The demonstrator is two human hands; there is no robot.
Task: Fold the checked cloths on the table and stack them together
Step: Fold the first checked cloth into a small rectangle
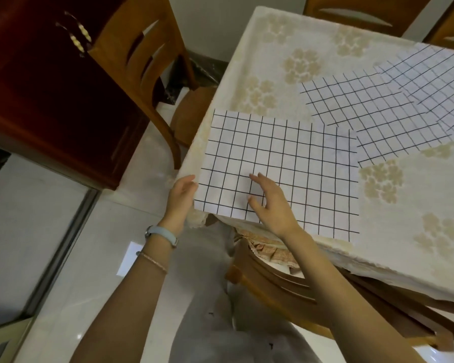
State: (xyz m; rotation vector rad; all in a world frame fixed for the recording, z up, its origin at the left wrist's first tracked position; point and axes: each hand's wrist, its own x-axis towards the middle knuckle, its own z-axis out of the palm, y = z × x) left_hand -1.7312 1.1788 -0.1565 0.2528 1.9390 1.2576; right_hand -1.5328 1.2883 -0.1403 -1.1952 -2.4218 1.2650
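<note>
Left hand (181,195) extends relaxed fingers forward while right hand (270,205) lies palm down, fingers spread.

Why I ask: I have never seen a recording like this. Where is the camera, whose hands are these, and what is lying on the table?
There is no machine here. A person wears a wide-angle camera on their head, so the single picture looks forward and down along their own arms.

The table has a cream flowered covering. The near checked cloth, white with dark grid lines, lies at the table's corner, and its near corner hangs over the edge. Beyond it, more checked cloths lie overlapping each other.

The right hand rests on top of the near cloth with its fingers spread. The left hand, with a watch on its wrist, touches that cloth's left edge. I cannot tell whether it pinches it. A wooden chair stands to the left.
</note>
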